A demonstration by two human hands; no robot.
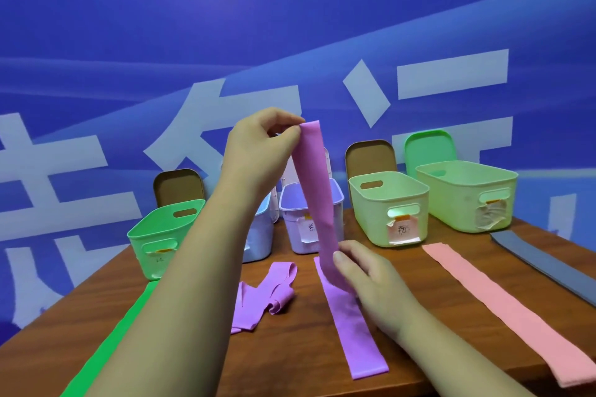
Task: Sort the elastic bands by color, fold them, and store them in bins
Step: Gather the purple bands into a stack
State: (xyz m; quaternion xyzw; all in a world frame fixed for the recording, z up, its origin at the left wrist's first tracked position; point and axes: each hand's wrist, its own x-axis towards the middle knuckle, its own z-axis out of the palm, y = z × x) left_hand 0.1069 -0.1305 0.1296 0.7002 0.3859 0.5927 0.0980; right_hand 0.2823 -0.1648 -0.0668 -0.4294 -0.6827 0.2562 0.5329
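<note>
As the fold gets under way, the left hand pinches the top end of a purple band between thumb and fingertips, raised high. The right hand pinches the same band at its bend, low on the table. The rest of the band lies flat toward the person.

The next move looks to be lowering the raised end onto the near end.

A crumpled purple band lies left of the right hand, and a pink band lies apart on its right. Just beyond the hands stands the open lilac bin.
</note>
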